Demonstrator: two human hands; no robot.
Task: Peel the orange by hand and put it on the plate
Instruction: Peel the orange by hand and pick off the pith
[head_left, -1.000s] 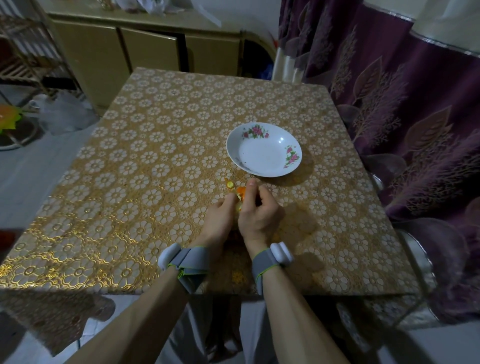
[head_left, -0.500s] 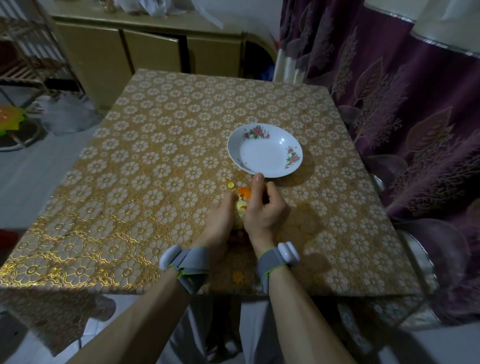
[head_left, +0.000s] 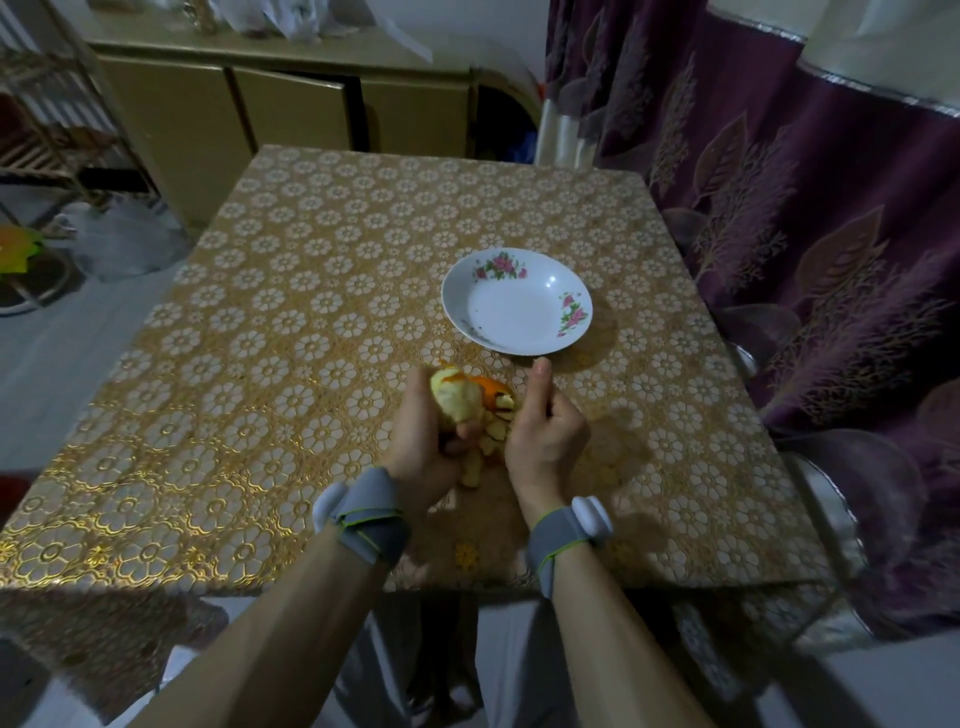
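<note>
The orange (head_left: 453, 397) is partly peeled, its pale pith showing, and my left hand (head_left: 422, 437) grips it from the left above the table. A strip of orange peel (head_left: 493, 399) curls off its right side and hangs down between my hands. My right hand (head_left: 543, 423) is closed on that peel, index finger pointing up. The white plate (head_left: 519, 332) with pink flowers stands empty just beyond my hands, slightly to the right.
The table (head_left: 291, 364) wears a gold floral cloth and its near edge is right under my wrists. A purple curtain (head_left: 810, 234) hangs close along the right side. A low cabinet (head_left: 291, 114) stands behind the table, a rack (head_left: 36, 124) at far left.
My hands have drawn apart and the orange has turned in my left hand. More pale pith shows, and a longer strip of peel hangs loose.
</note>
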